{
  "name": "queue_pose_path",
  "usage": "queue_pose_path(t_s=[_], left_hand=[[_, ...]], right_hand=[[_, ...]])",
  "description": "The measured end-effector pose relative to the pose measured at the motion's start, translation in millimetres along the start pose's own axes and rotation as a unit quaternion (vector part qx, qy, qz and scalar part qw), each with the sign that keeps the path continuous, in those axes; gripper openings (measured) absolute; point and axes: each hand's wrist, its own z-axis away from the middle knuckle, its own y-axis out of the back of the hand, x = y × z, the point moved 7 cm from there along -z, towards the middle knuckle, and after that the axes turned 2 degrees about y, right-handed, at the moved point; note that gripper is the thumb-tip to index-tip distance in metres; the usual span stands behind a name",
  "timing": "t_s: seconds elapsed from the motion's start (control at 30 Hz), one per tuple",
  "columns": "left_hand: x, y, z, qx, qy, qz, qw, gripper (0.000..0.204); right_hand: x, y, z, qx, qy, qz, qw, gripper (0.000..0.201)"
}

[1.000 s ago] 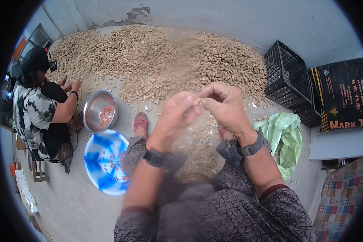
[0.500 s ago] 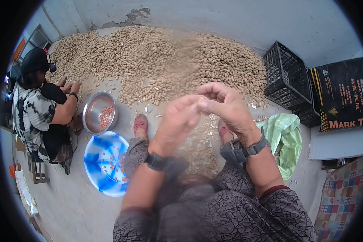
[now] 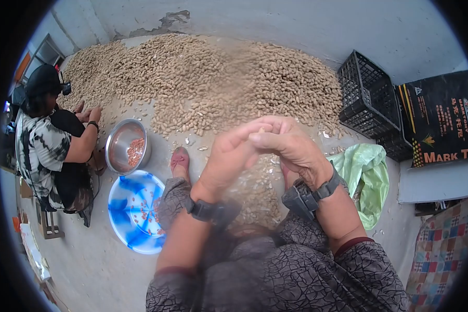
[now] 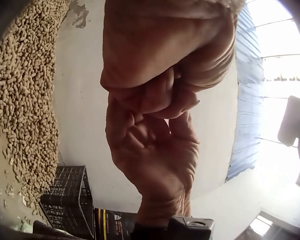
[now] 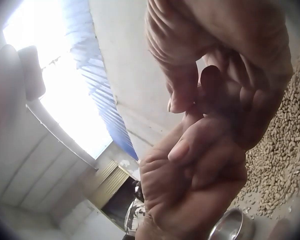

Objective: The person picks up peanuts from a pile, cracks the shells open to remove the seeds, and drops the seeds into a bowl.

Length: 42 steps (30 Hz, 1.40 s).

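In the head view my left hand and right hand meet at the fingertips, over the shell-strewn floor between my feet. A small pale bit of peanut shows between them, mostly hidden by the fingers. The right thumb lies across the front, its fingers bent behind. Curled fingers of the left hand press against the right hand in the left wrist view. From the right wrist, the left thumb appears just below the right fingertips, and both hands hide what they pinch.
A heap of unshelled peanuts lies along the wall. To the left are a steel bowl with red kernels, a blue-white basin, and a seated person. Black crates and a green sack stand right.
The peanut, plainly visible between the fingertips a second ago, is now mostly covered. My hands have drawn closer, with the fingers overlapping more. The other person stays seated.
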Motion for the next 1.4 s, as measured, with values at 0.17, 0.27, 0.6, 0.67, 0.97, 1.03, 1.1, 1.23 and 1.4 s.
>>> queue_pose_path(t_s=[0.17,0.27,0.6,0.67,0.97,1.03,1.1,1.23,1.4], left_hand=[[6,-6,3,0.040,-0.018,-0.080,0.996,0.034],[1,-4,3,0.037,-0.019,-0.057,0.997,0.033],[7,-3,-4,0.080,-0.038,0.050,0.995,0.037],[-2,0,-5,0.048,-0.009,0.061,0.997,0.040],[11,-6,6,0.062,-0.009,0.003,0.998,0.042],[14,-7,7,0.070,-0.009,0.013,0.997,0.037],[15,-6,5,0.076,-0.007,0.021,0.997,0.033],[6,4,-1,0.036,-0.020,0.059,0.997,0.032],[-1,4,-4,0.037,-0.016,0.125,0.991,0.027]], right_hand=[[4,7,0,0.033,-0.006,-0.019,0.999,0.027],[3,8,-1,0.045,-0.001,-0.015,0.999,0.026],[-8,0,-6,0.017,0.011,-0.004,1.000,0.029],[-8,0,-7,-0.001,0.006,0.000,1.000,0.030],[-5,0,-6,0.003,0.010,-0.004,1.000,0.028],[-3,2,-8,0.022,0.023,0.018,0.999,0.026],[2,12,-10,0.067,0.024,0.033,0.997,0.022],[5,15,-14,0.068,0.016,0.011,0.997,0.020],[0,8,-8,0.132,0.000,0.028,0.991,0.026]])
